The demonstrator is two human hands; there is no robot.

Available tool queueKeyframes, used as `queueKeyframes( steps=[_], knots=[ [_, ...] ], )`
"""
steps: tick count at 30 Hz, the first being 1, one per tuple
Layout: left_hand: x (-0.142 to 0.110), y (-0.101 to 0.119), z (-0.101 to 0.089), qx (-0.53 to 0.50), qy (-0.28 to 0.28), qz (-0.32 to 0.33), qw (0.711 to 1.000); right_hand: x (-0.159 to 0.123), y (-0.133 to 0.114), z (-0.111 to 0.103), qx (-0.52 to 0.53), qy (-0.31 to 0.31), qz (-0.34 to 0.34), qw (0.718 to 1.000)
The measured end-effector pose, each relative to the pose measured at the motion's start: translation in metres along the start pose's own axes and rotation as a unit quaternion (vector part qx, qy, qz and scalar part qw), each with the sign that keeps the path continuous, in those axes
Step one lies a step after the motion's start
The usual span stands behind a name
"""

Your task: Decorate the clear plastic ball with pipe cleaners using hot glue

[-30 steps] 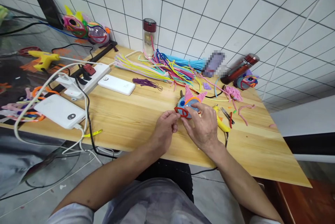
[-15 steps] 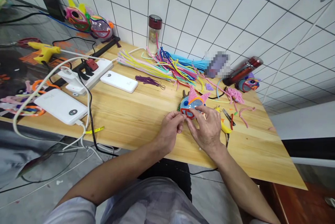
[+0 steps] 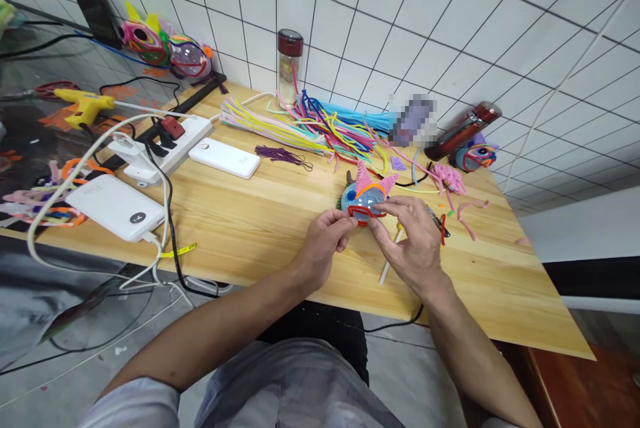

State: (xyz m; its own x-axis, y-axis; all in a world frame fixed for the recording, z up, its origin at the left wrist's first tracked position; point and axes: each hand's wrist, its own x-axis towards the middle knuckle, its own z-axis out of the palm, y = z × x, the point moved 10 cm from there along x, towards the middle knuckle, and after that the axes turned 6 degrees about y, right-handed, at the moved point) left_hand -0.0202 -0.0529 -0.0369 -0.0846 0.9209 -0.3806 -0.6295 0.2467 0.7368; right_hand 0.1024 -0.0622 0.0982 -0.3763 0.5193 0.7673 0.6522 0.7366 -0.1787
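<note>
A clear ball decorated as a fish (image 3: 371, 197) rests on the wooden table, with light-blue pipe cleaner wrapping, pink horn-like points and an orange arc. Across its front runs a bent red pipe cleaner (image 3: 361, 212), shaped like a mouth. My left hand (image 3: 327, 241) pinches the left end of this red piece between thumb and fingertips. On the opposite side, my right hand (image 3: 413, 235) has thumb and forefinger closed on its right end, against the ball. Under the right hand a white stick (image 3: 390, 265) sticks out beside a small yellow part; the rest is hidden.
Bundled pipe cleaners (image 3: 280, 128) lie toward the wall, near a glass bottle (image 3: 289, 68). To the left are power banks (image 3: 117, 207), a power strip (image 3: 173, 148) with cables, and a yellow glue gun (image 3: 83, 107). A dark red flask (image 3: 465, 128) lies back right.
My right hand has shifted slightly right, and the red mouth piece is spread wider. The yellow tool right of the hand is now mostly out of sight; a white stick shows below the hand.
</note>
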Motion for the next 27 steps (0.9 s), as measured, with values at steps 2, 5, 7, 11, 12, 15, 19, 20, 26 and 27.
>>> queueKeyframes(
  steps=[2,5,7,11,12,15,19,20,26,27],
  knots=[
    [-0.001,0.0,0.002,0.015,-0.002,0.009,1.0,0.004,0.001,0.002,-0.012,-0.012,0.004,1.0],
    [-0.003,0.002,0.004,0.023,-0.004,0.018,1.0,0.007,0.003,0.006,-0.019,-0.026,0.015,0.999],
    [-0.004,0.003,0.005,0.026,-0.003,0.02,0.999,0.007,0.003,0.007,-0.014,-0.022,0.019,0.999],
    [-0.002,0.003,0.003,0.035,0.004,0.019,0.999,0.006,0.004,0.01,-0.001,-0.021,0.029,0.999],
    [-0.002,0.003,0.003,0.038,0.004,0.02,0.999,0.006,0.005,0.01,0.003,-0.024,0.035,0.999],
    [-0.001,0.004,0.003,0.056,-0.006,0.027,0.998,0.007,0.011,0.011,0.015,-0.031,0.058,0.998],
    [0.002,0.012,-0.004,0.136,0.0,0.088,0.987,0.014,0.024,0.003,0.025,-0.031,0.087,0.995],
    [0.004,0.017,-0.009,0.171,0.017,0.121,0.978,0.017,0.028,0.001,0.025,-0.035,0.096,0.994],
    [0.032,0.031,-0.005,0.38,0.012,0.249,0.891,0.027,0.053,0.01,0.033,-0.143,0.116,0.982],
    [0.039,0.029,-0.003,0.393,-0.001,0.242,0.887,0.028,0.055,0.013,0.033,-0.163,0.114,0.979]
  ],
)
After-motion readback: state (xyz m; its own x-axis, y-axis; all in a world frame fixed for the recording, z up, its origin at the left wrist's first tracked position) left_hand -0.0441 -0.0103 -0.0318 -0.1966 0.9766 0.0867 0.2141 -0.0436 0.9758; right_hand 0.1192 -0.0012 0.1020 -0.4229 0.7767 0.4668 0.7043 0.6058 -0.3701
